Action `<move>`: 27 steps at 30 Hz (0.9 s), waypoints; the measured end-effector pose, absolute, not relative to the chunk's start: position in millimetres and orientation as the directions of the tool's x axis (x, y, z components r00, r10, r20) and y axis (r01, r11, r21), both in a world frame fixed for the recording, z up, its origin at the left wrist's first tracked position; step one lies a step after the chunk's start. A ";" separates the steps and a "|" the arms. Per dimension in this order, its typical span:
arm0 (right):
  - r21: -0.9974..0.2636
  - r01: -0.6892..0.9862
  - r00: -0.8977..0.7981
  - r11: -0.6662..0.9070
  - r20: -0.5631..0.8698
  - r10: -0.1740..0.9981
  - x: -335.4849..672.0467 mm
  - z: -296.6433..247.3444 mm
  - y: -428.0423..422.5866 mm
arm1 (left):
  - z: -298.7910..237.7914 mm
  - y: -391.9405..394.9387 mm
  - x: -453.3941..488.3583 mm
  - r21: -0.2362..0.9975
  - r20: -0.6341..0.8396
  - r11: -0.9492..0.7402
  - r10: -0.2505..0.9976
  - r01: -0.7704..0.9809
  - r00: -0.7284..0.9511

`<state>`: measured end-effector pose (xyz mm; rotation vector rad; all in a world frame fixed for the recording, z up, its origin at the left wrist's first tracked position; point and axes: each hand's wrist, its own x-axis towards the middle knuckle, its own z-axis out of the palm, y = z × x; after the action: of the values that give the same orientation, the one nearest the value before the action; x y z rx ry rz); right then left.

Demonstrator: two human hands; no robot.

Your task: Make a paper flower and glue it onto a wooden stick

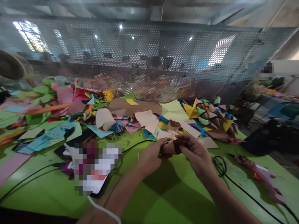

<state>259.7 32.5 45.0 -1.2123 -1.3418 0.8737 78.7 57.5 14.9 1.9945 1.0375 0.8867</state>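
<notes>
A small brown piece of paper or felt [171,147], curled into a short roll, is held between both hands above the green table [161,199]. My left hand [152,155] grips its left end, with the fingertips partly hidden behind it. On the right, my right hand [196,154] pinches the darker edge between thumb and fingers. Just beyond the hands lie loose beige sheets [147,120] and a beige strip [189,128]. A pink glue gun [263,175] rests to the right of my right hand, its nozzle pointing away to the left.
Colourful scraps [53,132] are heaped along the back and left. Several brown cone shapes with coloured tops [211,115] are piled at the back right. A phone [99,174] with a cable stands left of my forearm. Behind everything rises a perforated metal screen [144,53].
</notes>
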 end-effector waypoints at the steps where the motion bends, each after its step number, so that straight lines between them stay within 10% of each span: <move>1: -0.945 0.227 0.096 0.236 0.263 0.960 259.5 44.1 32.5 | 17.1 57.1 78.7 0.889 0.186 -0.350 0.866 0.295 0.465; 6: -0.808 0.436 0.037 0.396 0.456 0.889 258.4 40.9 32.0 | 30.9 52.1 72.7 0.992 -0.077 0.008 0.825 0.124 0.560; 12: -0.749 0.458 -0.014 0.479 0.533 0.846 251.6 36.4 29.8 | 25.3 53.8 68.7 0.988 -0.075 -0.009 0.851 0.157 0.520; 17: -0.737 0.565 -0.007 0.371 0.446 0.895 274.6 41.5 44.1 | 21.7 57.6 67.8 0.992 -0.071 0.020 0.896 0.121 0.439; 27: -0.199 0.980 0.035 -0.015 0.095 0.995 367.7 53.6 127.3 | 27.0 63.3 61.6 0.993 0.031 0.010 0.938 -0.116 0.344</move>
<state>367.7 127.3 53.6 -2.0971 -2.0446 0.1050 61.6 63.3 27.0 1.2785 0.8602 1.0067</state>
